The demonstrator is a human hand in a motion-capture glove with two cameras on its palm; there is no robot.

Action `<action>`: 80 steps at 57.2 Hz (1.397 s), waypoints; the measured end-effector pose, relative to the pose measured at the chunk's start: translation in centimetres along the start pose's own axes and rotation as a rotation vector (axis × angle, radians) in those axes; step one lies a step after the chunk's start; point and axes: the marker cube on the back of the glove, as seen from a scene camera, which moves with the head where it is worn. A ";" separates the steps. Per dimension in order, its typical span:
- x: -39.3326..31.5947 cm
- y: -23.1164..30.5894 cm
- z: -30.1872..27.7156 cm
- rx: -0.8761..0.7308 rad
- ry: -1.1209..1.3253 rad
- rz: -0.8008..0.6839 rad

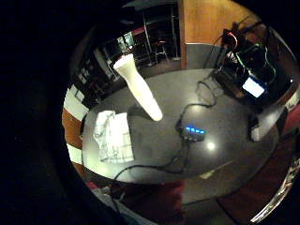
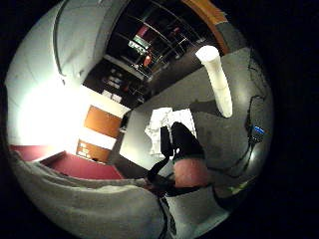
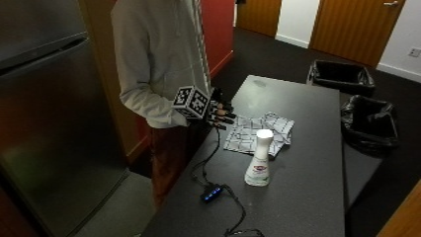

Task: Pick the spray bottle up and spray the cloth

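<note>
Beside the counter, in the outside view, a person holds the gloved right hand above the near edge, its fingers loosely extended toward the cloth and holding nothing. A white spray bottle stands upright just beside the checked cloth, which lies crumpled and flat; bottle and hand are apart. Nothing of the task appears done: the pickup and the spraying both remain. From the little-finger side palm view, the spray bottle stands untouched on the counter near the cloth, with a small hub and its cable alongside. From the thumb side palm view, the gloved fingers point over the cloth, the bottle beyond them.
</note>
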 end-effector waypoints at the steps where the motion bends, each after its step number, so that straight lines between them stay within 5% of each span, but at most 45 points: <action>1: 0.1 -0.1 0.2 0.004 -0.020 0.010; 20: 2.2 -2.2 4.4 0.056 -0.293 0.163; 80: 4.5 -12.3 17.5 -0.039 -0.569 0.411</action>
